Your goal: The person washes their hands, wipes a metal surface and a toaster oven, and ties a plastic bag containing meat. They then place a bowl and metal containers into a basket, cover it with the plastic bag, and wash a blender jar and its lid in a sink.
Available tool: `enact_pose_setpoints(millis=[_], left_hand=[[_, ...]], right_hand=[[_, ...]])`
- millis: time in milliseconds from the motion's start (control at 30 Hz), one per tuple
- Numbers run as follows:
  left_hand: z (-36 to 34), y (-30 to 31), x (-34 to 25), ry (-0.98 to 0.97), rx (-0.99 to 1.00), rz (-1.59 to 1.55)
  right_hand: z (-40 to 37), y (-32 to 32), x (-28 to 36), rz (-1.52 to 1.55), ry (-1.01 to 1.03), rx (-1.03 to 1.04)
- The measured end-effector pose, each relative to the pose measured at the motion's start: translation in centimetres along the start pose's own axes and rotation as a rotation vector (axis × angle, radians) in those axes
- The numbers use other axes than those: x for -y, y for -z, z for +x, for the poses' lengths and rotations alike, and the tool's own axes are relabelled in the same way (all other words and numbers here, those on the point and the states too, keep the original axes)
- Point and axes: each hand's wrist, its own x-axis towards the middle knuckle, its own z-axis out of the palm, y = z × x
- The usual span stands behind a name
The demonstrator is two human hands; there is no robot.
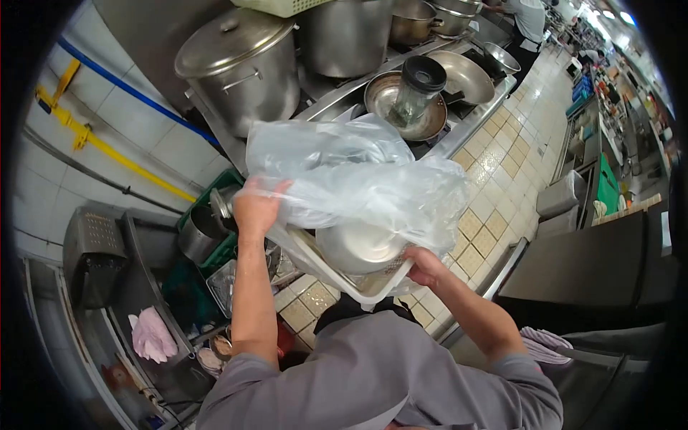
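The basket (368, 297), white and pale-rimmed, is held up in front of the body, just short of the stove (471, 127). In its near part sits a metal bowl (356, 247); a clear bag (362, 175) lies loosely bunched over the far part and spills past the right side. The right hand (424, 266) is clamped on the basket's rim at the near right. The left hand (256, 206) is at the far left, against the bag; the film hides some of its fingers, so I cannot tell whether they close on film, rim or both.

The basket looks stiff and fairly light, best gripped by opposite rims and kept level. The bowl is probably hard, smooth and apt to slide. The bag should be limp, very light and slippery, easier to hold by a gathered fold than a single layer.

Beyond, a jar (416, 100) stands in a pan (378, 94); a lidded pot (247, 86) stands far left.
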Motion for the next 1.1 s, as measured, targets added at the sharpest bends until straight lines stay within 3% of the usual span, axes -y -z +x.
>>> enact_pose_setpoints(millis=[67,167,200,300,400,467,533,600,667,767,800,867,933,967,1000,1033,1067,1100], left_hand=[[-0.5,0.4,-0.5,-0.115,0.045,-0.05],[-2.2,3.3,-1.2,-0.208,0.513,-0.088],[-3.4,3.9,-1.5,-0.249,0.666,-0.081],[-7.7,2.0,1.1,-0.273,0.647,-0.122],[-12.5,2.1,0.4,-0.254,0.751,-0.217],[-15.5,2.5,-2.6,-0.102,0.929,-0.412],[-18.6,1.1,-8.5,0.038,1.029,-0.4],[-21.2,-0.7,-13.7,-0.217,1.049,-0.233],[-23.4,-1.7,-20.2,-0.13,1.018,-0.272],[-21.3,-4.4,-23.5,-0.173,1.334,-0.232],[-21.4,-6.0,-24.4,-0.157,1.301,-0.436],[-20.3,-9.1,-28.5,-0.184,1.207,-0.547],[-17.5,-15.8,-26.3,-0.071,0.805,-1.07],[-17.2,-20.4,-26.8,0.199,0.461,-1.274],[-13.7,-27.3,-19.5,0.173,0.429,-1.186],[-14.8,-33.6,-17.7,0.175,0.454,-1.237],[-16.7,-38.8,-16.1,0.299,0.732,-1.168],[-20.6,-41.9,-18.9,0.401,0.972,-1.305]], right_hand=[[-1.1,0.7,-0.5,-0.011,0.011,-0.026],[-2.5,4.5,-2.2,0.021,-0.033,-0.056],[-4.9,2.8,-1.7,0.015,0.057,-0.104],[-6.5,6.3,-2.4,-0.033,0.126,-0.109],[-8.4,7.5,-0.8,-0.068,0.179,-0.11],[-10.4,9.9,0.6,-0.086,0.218,-0.085],[-11.2,16.5,0.3,-0.166,0.207,-0.172],[-12.0,22.3,0.3,-0.153,0.227,-0.246],[-17.0,25.4,2.4,-0.206,0.234,-0.267],[-21.2,30.9,2.0,-0.194,0.204,-0.335],[-22.1,33.3,1.5,-0.179,0.199,-0.373],[-21.5,38.7,-1.2,-0.066,0.296,-0.429],[-24.4,40.8,-1.3,0.009,0.266,-0.455],[-25.0,41.8,-1.3,0.08,0.281,-0.478],[-25.5,42.7,-1.6,0.154,0.293,-0.505],[-25.8,43.7,-1.8,0.226,0.301,-0.534],[-25.7,44.9,-1.7,0.249,0.318,-0.553],[-25.7,46.3,-1.5,0.272,0.333,-0.574]])
